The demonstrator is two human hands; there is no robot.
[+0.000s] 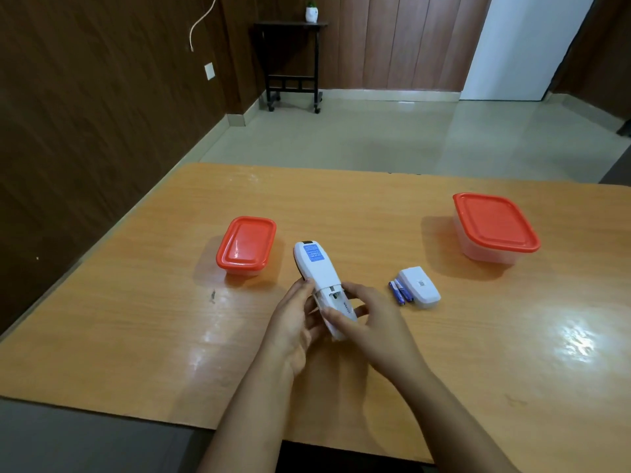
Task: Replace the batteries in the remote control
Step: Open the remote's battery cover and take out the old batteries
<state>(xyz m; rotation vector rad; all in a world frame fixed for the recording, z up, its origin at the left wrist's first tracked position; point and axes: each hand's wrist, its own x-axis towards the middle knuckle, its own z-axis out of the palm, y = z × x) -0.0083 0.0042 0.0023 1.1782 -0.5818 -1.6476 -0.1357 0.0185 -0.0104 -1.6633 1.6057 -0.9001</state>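
Note:
A white remote control [319, 268] lies back side up above the table, with a blue label near its far end. Its battery compartment is uncovered at the near end. My left hand [295, 331] cups the remote from the left and underneath. My right hand [367, 319] grips its near end, thumb and fingers across the compartment. The white battery cover [419, 286] lies on the table to the right. Two blue batteries [400, 291] lie side by side against its left edge.
A small clear container with a red lid [246, 245] stands left of the remote. A larger red-lidded container [495, 227] stands at the far right. The wooden table [136, 319] ends close to my body. A dark wall runs along the left.

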